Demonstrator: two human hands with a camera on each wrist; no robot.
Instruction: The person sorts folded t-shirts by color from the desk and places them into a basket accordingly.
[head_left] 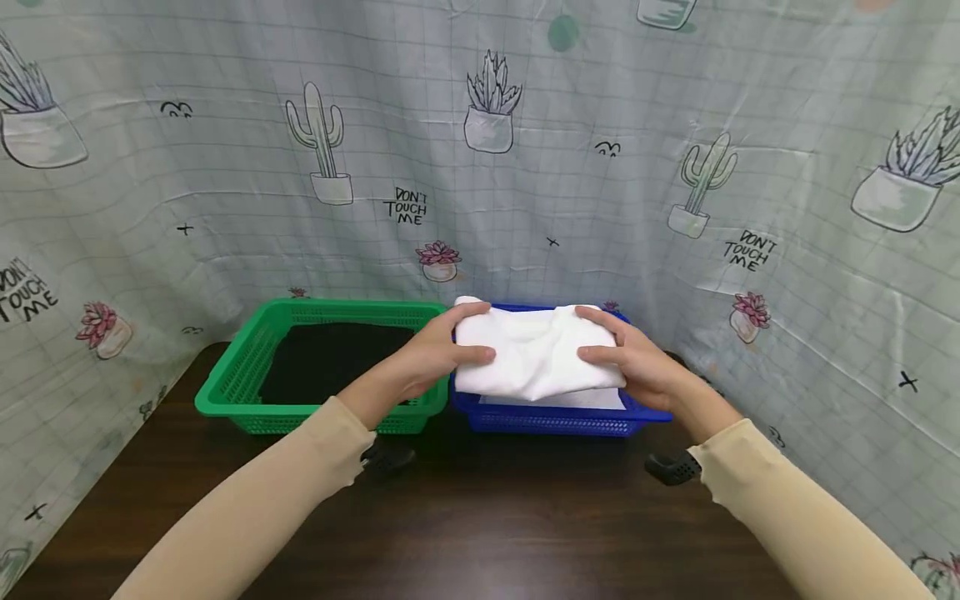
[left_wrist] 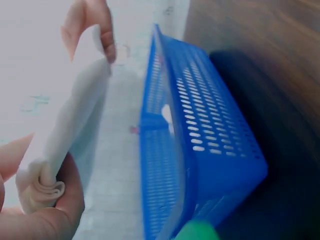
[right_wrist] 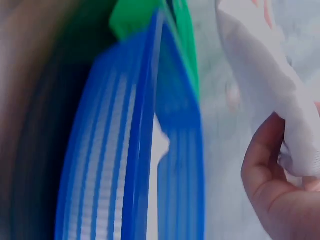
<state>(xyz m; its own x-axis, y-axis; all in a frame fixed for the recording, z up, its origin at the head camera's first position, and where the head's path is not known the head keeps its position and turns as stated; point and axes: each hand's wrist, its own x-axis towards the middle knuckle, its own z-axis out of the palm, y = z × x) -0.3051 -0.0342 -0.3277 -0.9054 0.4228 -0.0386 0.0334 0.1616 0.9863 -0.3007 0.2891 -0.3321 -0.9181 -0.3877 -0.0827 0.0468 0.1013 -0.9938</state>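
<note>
A folded white cloth (head_left: 536,350) hangs level above the blue basket (head_left: 555,422), its layers rolled at the end seen in the left wrist view. My left hand (head_left: 442,343) pinches its left end, thumb toward me and fingers behind. At the opposite end, my right hand (head_left: 637,362) holds it the same way. Both wrist views show a gap between the cloth (left_wrist: 65,120) and the basket's rim. More white material (head_left: 592,398) lies inside the blue basket, partly hidden by the held cloth.
Left of the blue basket stands a green basket (head_left: 225,392) with black fabric (head_left: 330,358) in it. Both sit on a dark wooden table (head_left: 480,517). A patterned curtain (head_left: 525,208) hangs close behind them and along the sides.
</note>
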